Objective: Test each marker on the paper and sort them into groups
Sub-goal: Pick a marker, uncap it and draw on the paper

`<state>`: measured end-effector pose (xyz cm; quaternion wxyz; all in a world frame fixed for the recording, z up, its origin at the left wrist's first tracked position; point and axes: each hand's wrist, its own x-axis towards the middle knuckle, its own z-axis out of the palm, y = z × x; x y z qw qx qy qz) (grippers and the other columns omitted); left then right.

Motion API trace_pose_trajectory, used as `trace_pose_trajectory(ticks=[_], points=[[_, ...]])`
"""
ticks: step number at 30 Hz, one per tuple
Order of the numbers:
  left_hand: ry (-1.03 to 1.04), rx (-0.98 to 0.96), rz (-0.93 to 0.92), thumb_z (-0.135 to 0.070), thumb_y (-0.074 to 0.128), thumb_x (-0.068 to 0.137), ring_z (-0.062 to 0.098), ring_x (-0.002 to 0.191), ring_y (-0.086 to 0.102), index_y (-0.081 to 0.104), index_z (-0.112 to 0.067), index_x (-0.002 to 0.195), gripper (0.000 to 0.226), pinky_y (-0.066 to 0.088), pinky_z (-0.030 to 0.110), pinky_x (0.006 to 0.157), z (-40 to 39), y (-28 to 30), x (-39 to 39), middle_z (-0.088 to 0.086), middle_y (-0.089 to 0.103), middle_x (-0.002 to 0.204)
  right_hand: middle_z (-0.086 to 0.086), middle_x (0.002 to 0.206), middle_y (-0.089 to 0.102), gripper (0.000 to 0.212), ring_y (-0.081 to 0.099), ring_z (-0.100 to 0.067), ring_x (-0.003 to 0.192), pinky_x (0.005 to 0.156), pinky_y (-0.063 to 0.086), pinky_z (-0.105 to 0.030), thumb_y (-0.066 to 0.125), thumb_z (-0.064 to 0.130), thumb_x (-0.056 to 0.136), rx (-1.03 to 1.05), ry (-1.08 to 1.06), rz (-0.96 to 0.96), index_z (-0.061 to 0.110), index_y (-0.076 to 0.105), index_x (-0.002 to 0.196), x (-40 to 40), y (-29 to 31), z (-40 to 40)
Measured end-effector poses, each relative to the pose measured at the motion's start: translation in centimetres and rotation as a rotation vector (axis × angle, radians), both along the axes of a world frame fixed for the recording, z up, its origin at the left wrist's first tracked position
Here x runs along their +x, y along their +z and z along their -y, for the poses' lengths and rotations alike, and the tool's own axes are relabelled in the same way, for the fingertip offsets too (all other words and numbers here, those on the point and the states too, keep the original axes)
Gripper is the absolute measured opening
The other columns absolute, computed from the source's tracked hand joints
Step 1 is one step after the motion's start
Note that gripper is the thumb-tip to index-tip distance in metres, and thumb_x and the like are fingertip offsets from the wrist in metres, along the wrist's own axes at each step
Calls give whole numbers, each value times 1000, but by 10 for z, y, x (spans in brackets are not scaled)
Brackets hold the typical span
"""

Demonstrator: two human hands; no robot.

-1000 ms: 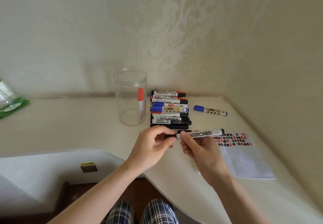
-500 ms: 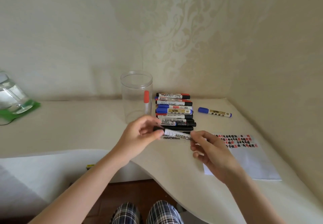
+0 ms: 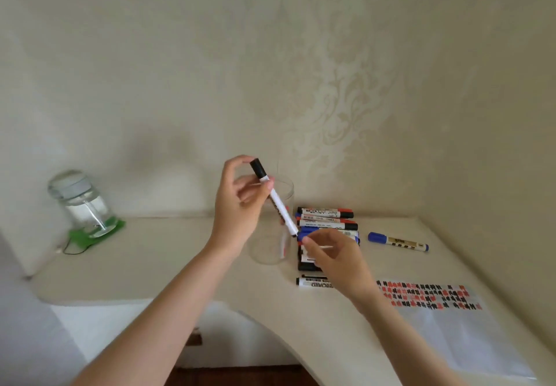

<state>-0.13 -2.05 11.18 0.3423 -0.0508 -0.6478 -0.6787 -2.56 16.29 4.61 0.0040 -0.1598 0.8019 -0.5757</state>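
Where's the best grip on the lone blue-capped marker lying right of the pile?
Take the blue-capped marker at mid-barrel, on the pale labelled section, coming from above with a pinch across its width. It lies flat on the table, apart from the marker pile, both long sides exposed. The right hand is likely nearest.

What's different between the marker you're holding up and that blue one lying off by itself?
The held marker has a black cap and white barrel; the lone marker has a blue cap and a yellowish label. The held marker is tilted in the air, pinched by the left hand above the clear jar; the lone marker lies flat on the table. Both are capped.
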Motion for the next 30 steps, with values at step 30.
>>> trace_pose_trajectory(ticks=[30], points=[[67, -719, -32, -4, 63, 90, 14, 74, 53, 59, -11, 100, 13, 42, 18, 71, -64, -106, 16, -5, 55, 85, 4, 72, 67, 10, 56, -8, 55, 51, 48, -25, 61, 32, 93, 384, -114, -120, 22, 63, 93, -31, -19, -94]])
